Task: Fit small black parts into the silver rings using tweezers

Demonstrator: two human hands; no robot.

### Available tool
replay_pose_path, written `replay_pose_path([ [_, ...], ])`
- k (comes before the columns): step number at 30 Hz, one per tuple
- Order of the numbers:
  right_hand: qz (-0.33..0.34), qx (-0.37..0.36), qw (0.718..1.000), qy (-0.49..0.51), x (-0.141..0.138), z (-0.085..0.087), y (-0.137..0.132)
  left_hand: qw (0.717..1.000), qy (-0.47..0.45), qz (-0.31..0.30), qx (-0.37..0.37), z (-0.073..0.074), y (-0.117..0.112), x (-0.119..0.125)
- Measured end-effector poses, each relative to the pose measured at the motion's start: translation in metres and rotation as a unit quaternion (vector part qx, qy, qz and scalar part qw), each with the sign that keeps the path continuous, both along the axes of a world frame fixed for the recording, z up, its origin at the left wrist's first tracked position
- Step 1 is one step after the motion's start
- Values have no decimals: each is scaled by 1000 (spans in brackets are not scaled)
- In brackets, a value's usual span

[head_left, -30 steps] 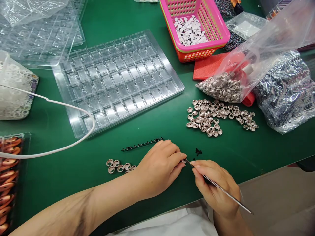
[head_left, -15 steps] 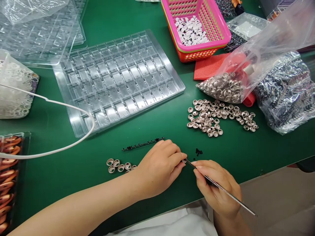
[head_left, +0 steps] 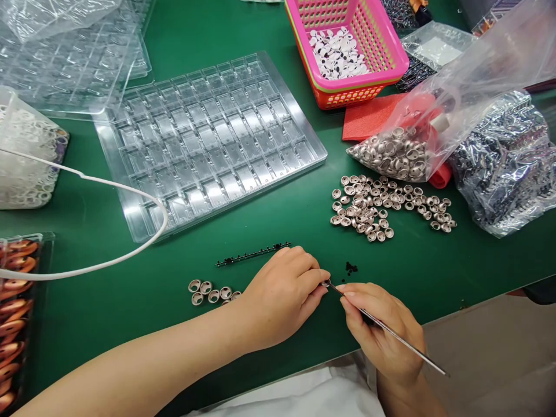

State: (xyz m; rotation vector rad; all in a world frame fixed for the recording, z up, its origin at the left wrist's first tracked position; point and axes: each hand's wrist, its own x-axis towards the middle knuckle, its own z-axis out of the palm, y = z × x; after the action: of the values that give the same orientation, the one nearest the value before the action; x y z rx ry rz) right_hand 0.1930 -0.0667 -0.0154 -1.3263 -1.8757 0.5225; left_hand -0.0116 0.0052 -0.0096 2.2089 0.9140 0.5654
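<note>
My left hand point(head_left: 286, 292) is closed, pinching a small silver metal ring point(head_left: 325, 284) between thumb and fingertips; most of the ring is hidden. In my right hand point(head_left: 384, 327) a thin metal pick point(head_left: 397, 337) is held like a pen, its tip at the ring. Just beyond the fingers lie several tiny black pieces point(head_left: 351, 268). A black plastic strip with small nubs point(head_left: 249, 255) rests behind my left hand. Several silver rings point(head_left: 213, 296) sit by my left forearm, partly hidden by it. A larger heap of silver rings point(head_left: 369, 208) spreads farther back on the right.
A clear compartment tray point(head_left: 212, 139) lies at centre back. Pink basket point(head_left: 393, 72) with white-and-black pieces stands behind, near a plastic bag of rings point(head_left: 395, 153) and a silvery bag point(head_left: 508, 168). A white cord point(head_left: 147, 249) curves in from the left, beside a tub point(head_left: 30, 156) of whitish rings.
The pick's rear end has shifted slightly left and up as my right hand tilts it. My left hand stays in place on the ring.
</note>
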Motion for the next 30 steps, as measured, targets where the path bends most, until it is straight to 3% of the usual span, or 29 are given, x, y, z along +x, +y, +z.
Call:
replay_pose_path([
  [22, 9, 3, 1000, 18, 2, -1, -1, 1000, -4, -1, -1, 2, 0, 0],
  [30, -96, -18, 992, 84, -1, 0, -6, 1000, -3, -5, -15, 4, 1, -1],
])
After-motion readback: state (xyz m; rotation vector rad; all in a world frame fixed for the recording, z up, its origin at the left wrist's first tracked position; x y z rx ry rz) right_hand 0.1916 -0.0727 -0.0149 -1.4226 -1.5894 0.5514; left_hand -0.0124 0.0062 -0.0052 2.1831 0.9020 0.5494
